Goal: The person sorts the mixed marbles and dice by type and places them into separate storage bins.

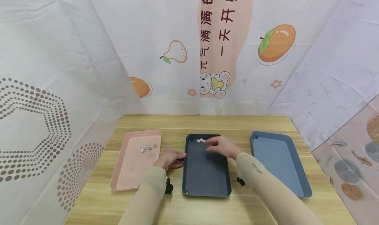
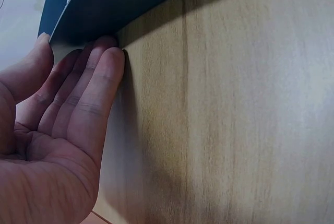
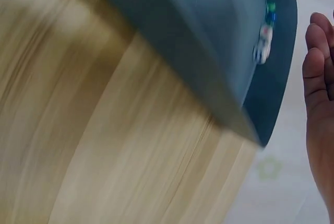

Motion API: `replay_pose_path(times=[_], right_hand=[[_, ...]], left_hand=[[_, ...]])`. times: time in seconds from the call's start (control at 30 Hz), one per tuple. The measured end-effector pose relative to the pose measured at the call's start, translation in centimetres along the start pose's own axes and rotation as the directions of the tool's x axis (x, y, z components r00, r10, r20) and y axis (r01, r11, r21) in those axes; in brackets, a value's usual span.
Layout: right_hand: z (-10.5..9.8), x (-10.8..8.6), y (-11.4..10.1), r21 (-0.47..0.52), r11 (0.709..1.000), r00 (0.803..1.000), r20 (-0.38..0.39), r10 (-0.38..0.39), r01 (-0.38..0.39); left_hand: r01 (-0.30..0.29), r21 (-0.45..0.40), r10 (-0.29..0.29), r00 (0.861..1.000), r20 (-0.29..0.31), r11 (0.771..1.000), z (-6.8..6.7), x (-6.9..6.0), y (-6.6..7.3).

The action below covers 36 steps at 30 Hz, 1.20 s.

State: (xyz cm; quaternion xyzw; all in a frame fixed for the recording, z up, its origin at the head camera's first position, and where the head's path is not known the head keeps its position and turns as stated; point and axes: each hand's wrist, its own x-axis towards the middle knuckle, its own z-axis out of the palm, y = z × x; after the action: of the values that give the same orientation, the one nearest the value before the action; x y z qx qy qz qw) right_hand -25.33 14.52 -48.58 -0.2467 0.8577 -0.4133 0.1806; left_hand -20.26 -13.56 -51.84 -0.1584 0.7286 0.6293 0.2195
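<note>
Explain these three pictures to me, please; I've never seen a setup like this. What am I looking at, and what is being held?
There is no machine here: a person works with two bare hands. The wide picture comes from a camera on the head, looking forward and down; the two close ones come from cameras on the left and right wrists.

On a wooden table stand a pink tray with white cubes, a dark tray with more white cubes and small glossy green-blue pieces, and a blue tray with tiny dark blue pieces.

The left hand touches the dark tray's left side. The right hand is over that tray, near its cubes; whether it holds anything, I can't tell.
</note>
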Motion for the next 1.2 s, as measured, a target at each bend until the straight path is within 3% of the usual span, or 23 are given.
replay_pose_path(times=[0.27,0.53,0.93,1.2], right_hand=[[2.1,1.0,-2.3,-0.101,0.986,0.987,0.11,-0.12,0.131],[4.1,2.1,-3.1,-0.2,0.943,0.95,0.218,-0.223,0.267],[6.6,2.6,-3.5,-0.205,0.934,0.913,0.351,-0.209,0.292],[7.7,2.7,-3.7,-0.233,0.936,0.899,0.41,-0.152,0.265]], left_hand=[[0.005,0.001,-0.005,1.0,-0.004,1.0,-0.1,0.3,-0.1],[0.005,-0.005,-0.005,1.0,0.011,1.0,-0.1,0.3,0.0],[0.002,0.014,-0.002,1.0,0.005,1.0,-0.1,0.3,-0.1],[-0.003,0.026,0.003,1.0,-0.005,1.0,0.0,0.2,0.0]])
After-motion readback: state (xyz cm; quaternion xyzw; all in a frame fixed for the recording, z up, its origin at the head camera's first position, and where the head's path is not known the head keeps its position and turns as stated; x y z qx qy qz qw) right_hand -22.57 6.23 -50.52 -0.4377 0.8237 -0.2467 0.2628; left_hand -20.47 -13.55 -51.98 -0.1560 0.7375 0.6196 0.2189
